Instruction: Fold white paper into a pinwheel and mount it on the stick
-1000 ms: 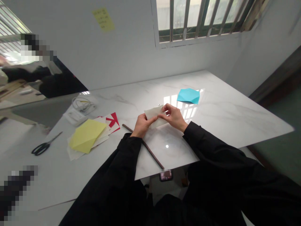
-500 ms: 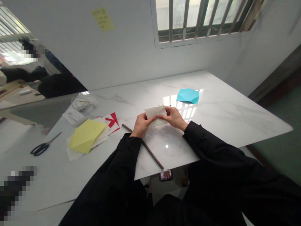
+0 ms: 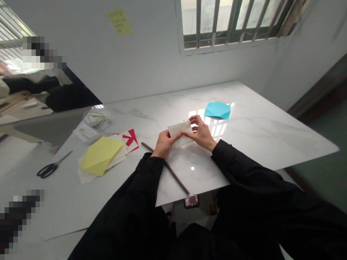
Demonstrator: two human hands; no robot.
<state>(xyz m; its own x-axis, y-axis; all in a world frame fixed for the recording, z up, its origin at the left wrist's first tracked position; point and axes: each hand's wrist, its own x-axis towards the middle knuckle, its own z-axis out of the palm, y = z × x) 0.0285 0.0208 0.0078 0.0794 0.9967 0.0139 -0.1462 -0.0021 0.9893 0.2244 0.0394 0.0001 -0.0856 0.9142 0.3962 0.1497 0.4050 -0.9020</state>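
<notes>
A folded sheet of white paper (image 3: 180, 128) is held up just above the marble-patterned table, with its flap facing me. My left hand (image 3: 163, 143) pinches its left side, thumb across the front and the other fingers hidden behind. On the right side, my right hand (image 3: 201, 133) presses its thumb on the paper near the left thumb. The right hand's other fingers are lifted and bent near the top right corner. Under my left wrist lies a thin brown stick (image 3: 176, 177), slanting towards the table's front edge.
Beyond my right hand lies a creased blue paper (image 3: 217, 110). To the left are a yellow paper (image 3: 102, 156) on white sheets, red paper cut-outs (image 3: 131, 138), black scissors (image 3: 50, 169) and a coiled white cable (image 3: 97, 121). A person (image 3: 61, 90) is at the far left, behind a partition.
The fingers of my right hand have lifted and spread away from the paper's top right corner, while its thumb stays on the front. My left hand keeps its grip.
</notes>
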